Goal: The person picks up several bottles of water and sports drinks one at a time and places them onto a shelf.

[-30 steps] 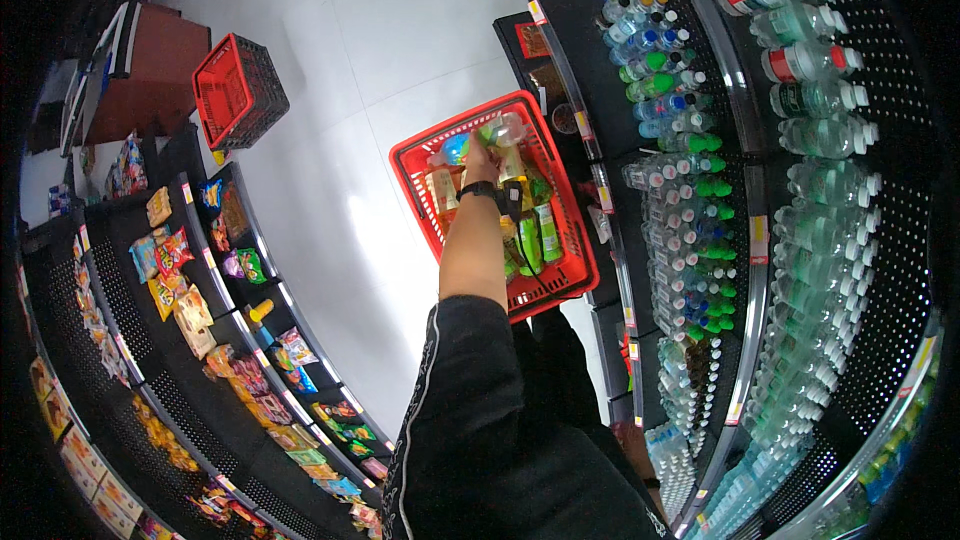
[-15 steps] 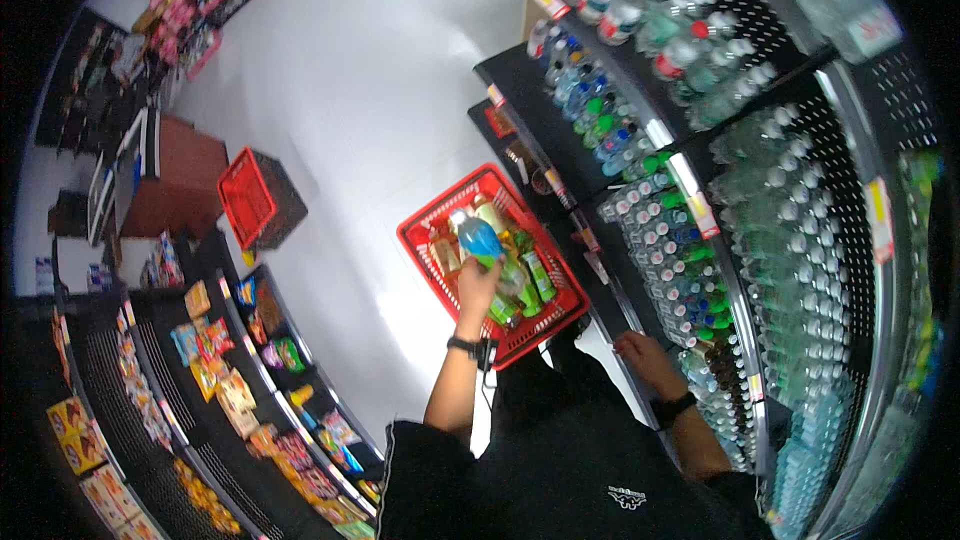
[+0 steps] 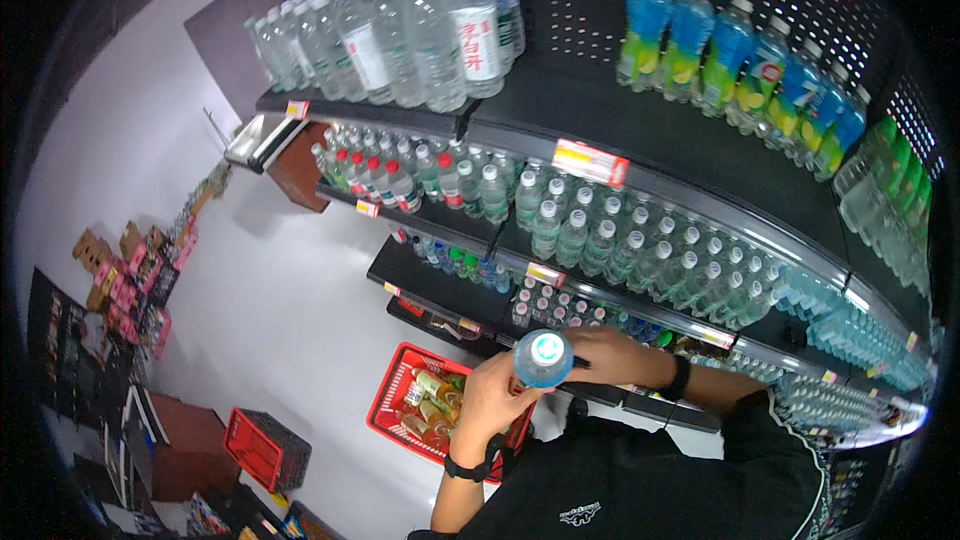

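Note:
A clear drink bottle with a white cap and a blue label (image 3: 541,364) stands upright in front of my chest, seen from above. My left hand (image 3: 490,395) is wrapped round its near left side, closed on it. From the right, my right hand (image 3: 602,356) meets the bottle with curled fingers, their tips partly hidden behind it. Below and beyond my hands is a red shopping basket (image 3: 385,395). Inside it lie several drink bottles (image 3: 437,385), some with yellowish contents; my left hand and arm cover part of the basket.
A black shelf unit (image 3: 560,105) with rows of water bottles (image 3: 600,250) curves along the right and ahead. Blue-and-green bottles (image 3: 700,35) line its upper shelf. On the pale floor, left, stand dark baskets with a red rim (image 3: 262,450). Pink boxed goods (image 3: 130,285) are farther left.
My left hand has lifted the blue-labelled bottle up out of the basket toward my chest. My right hand has come over to the bottle. The view has swung up and right toward the shelves.

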`<state>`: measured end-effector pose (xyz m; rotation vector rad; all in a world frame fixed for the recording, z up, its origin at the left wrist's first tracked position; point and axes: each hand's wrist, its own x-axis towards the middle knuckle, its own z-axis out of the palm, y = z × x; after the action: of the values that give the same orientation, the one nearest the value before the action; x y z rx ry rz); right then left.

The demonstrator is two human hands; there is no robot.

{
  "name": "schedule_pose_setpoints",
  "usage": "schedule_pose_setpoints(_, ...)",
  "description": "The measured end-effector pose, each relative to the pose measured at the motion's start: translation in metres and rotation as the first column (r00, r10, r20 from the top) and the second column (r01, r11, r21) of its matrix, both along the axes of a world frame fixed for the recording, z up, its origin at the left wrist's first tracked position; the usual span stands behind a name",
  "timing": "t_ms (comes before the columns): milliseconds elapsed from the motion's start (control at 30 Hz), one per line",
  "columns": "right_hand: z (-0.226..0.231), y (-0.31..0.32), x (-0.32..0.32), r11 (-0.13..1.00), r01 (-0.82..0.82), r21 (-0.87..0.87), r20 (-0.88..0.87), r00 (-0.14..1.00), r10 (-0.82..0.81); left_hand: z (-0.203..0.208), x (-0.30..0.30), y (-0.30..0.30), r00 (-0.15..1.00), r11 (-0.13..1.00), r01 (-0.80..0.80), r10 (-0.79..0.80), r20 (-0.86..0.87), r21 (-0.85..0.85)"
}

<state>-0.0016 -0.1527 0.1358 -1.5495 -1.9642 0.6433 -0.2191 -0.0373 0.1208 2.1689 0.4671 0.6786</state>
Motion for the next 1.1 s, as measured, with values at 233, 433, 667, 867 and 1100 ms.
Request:
schedule_pose_setpoints(233,0.176,-0.057,0.027,0.955,0.095,0.280,0.208,0.966,-0.157,0.118,0.066,-0.006,0.914,0.938,0.160,-0.259,0.313,0.308)
schedule_pose_setpoints(433,0.265,-0.022,0.091,0.888,0.156,0.432,0.259,0.922,-0.288,0.207,0.154,0.026,0.920,0.813,-0.184,-0.055,0.388,0.552)
schedule_pose_setpoints(667,0.239,0.102,0.195,0.873,0.279,0.400,0.145,0.921,-0.360,0.227,0.248,0.130,0.910,0.732,-0.219,-0.085,0.405,0.645)
schedule_pose_setpoints(867,0.222,0.129,0.229,0.819,0.386,0.425,0.134,0.868,-0.479,0.227,0.288,0.148,0.995,0.966,-0.026,0.001,0.096,0.259)
schedule_pose_setpoints(1100,0.215,0.146,0.229,0.725,0.458,0.515,0.304,0.693,-0.654,0.228,0.328,0.179,0.996,0.960,-0.085,0.078,0.035,0.265)
